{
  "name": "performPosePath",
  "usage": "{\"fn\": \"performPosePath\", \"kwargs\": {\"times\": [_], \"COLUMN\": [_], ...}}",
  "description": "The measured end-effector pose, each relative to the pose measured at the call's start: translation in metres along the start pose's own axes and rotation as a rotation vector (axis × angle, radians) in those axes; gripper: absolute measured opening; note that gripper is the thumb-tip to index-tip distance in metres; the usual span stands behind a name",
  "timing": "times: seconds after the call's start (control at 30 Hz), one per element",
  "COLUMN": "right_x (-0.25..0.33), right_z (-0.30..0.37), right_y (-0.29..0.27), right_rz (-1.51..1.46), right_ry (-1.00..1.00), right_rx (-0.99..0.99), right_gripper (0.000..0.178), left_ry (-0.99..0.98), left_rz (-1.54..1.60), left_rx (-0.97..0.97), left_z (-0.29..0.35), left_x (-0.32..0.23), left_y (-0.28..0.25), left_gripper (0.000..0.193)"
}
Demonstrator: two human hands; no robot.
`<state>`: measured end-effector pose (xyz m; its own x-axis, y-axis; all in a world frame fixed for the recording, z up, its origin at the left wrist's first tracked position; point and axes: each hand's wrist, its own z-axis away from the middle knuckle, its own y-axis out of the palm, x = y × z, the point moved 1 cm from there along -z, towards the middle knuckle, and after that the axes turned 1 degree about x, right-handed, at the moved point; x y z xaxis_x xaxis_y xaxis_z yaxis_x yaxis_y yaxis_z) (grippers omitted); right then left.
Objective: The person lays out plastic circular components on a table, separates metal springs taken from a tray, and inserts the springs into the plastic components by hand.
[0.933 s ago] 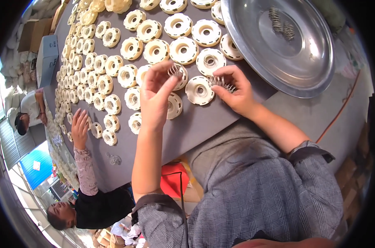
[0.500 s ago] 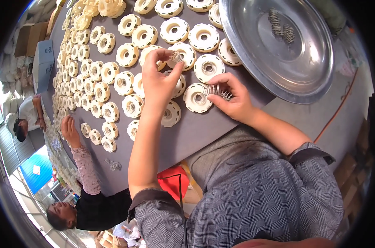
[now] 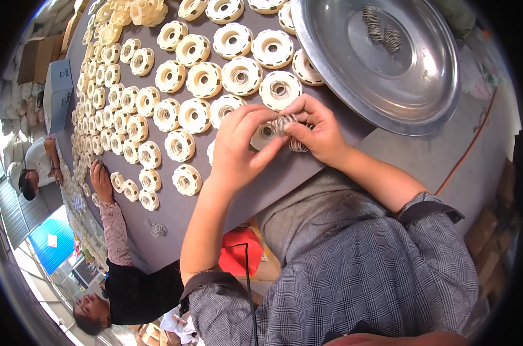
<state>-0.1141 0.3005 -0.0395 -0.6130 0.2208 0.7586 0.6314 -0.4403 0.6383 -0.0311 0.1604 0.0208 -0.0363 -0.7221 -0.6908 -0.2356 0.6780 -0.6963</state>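
Observation:
My right hand [image 3: 322,135] is closed around a bunch of metal coil springs [image 3: 297,144] above the near table edge. Pressed against the end of that bunch, the fingers of my left hand [image 3: 238,147] pinch a coil spring [image 3: 283,123]. Beneath my hands lies a cream round notched part [image 3: 263,136], mostly covered by them. Just beyond is another cream round part [image 3: 280,89] with a spring in its centre hole. Farther left, a similar part [image 3: 242,75] also has a spring in it.
A large steel basin [image 3: 353,95] with several springs stands at the right. Rows of cream round parts [image 3: 149,101] cover the grey table [image 3: 227,205]. Loose springs [image 3: 156,229] lie near its left edge. A co-worker's hand [image 3: 101,183] reaches over the parts at far left.
My left hand has come back from a round part, where a spring now sits, to the springs in my right hand. The co-worker's hand has shifted slightly.

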Motion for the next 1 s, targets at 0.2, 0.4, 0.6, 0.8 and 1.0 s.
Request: {"fn": "performPosePath", "kwargs": {"times": [0.2, 0.4, 0.6, 0.8, 1.0], "right_x": [0.008, 0.003, 0.009, -0.003, -0.009], "right_z": [-0.004, -0.007, -0.015, -0.014, -0.016], "right_y": [0.01, 0.015, 0.015, 0.004, 0.0], "right_rz": [-0.008, 0.176, 0.328, 0.496, 0.586], "right_ry": [-0.074, -0.135, -0.539, -0.662, -0.664], "right_rx": [0.036, 0.004, -0.211, -0.099, -0.081], "right_gripper": [0.015, 0.016, 0.026, 0.027, 0.027], "left_ry": [-0.114, -0.313, -0.742, -0.603, -0.455], "left_rz": [0.036, 0.39, 1.509, 1.04, 0.633], "left_rx": [0.012, -0.145, -0.119, -0.435, -0.406], "left_z": [0.023, 0.028, 0.036, 0.012, 0.0], "left_x": [-0.003, -0.012, -0.001, 0.025, 0.075], "left_y": [0.002, 0.004, -0.004, -0.031, -0.049], "left_gripper": [0.027, 0.018, 0.015, 0.03, 0.028]}}
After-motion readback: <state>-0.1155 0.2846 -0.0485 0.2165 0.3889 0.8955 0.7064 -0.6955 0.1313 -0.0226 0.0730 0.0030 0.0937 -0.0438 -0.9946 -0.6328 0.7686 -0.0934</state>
